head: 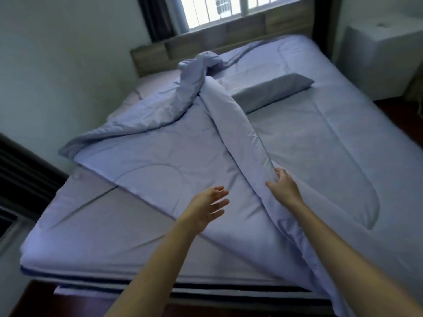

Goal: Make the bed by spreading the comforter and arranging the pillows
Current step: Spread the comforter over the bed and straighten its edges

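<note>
A pale lavender comforter (pixel 160 156) lies rumpled over the bed (pixel 75 227), with a long raised fold running from the headboard toward me and a bunched peak near the top left. My right hand (pixel 283 186) grips that fold at its near end. Fingers spread, my left hand (pixel 210 204) hovers over the flat part of the comforter and holds nothing. One grey-blue pillow (pixel 272 90) lies on top of the comforter toward the head of the bed, right of the fold.
A wooden headboard (pixel 206 40) stands under a barred window (pixel 217 10) with a dark curtain. A white unit (pixel 384 60) stands at the bed's right. White wall runs along the left side; dark red floor shows at the foot.
</note>
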{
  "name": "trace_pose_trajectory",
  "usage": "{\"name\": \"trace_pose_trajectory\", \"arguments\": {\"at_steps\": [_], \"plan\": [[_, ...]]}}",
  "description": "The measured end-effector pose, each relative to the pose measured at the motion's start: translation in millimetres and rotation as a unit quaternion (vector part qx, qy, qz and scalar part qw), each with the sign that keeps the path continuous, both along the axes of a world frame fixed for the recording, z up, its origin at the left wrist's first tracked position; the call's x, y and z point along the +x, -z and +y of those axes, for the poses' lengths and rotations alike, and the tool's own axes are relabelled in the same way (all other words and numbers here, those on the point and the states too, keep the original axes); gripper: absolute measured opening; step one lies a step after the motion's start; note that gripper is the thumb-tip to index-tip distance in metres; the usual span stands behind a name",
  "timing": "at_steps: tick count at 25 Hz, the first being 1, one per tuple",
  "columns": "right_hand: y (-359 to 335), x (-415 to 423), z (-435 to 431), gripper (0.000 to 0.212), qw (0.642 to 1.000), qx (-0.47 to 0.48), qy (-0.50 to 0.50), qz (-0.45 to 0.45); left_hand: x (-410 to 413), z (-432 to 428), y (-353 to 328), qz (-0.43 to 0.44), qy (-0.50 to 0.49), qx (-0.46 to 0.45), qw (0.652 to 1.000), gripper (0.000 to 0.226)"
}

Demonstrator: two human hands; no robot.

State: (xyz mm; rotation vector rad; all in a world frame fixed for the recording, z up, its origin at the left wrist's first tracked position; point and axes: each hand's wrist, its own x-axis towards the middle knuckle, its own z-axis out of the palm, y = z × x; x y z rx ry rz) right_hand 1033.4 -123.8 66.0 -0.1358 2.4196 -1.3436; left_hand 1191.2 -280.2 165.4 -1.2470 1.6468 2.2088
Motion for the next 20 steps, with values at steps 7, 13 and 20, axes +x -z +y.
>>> {"name": "trace_pose_trajectory", "arguments": {"at_steps": [7,13,20], "plan": [[44.9,7.6,-33.3,0.081,0.987,0.162,0.000,-0.015,-79.3,-28.4,36.0,-0.052,0.100,-0.025,0.993,0.024],[18.9,70.8,-53.6,0.059,0.978,0.132,-0.151,0.057,-128.6,-46.1,63.5,0.002,0.263,-0.372,0.890,0.065],[13.3,174.4,-75.5,0.058,0.937,0.183,-0.285,0.088,-150.6,-150.7,91.2,-0.096,0.348,-0.551,0.753,0.067]]}}
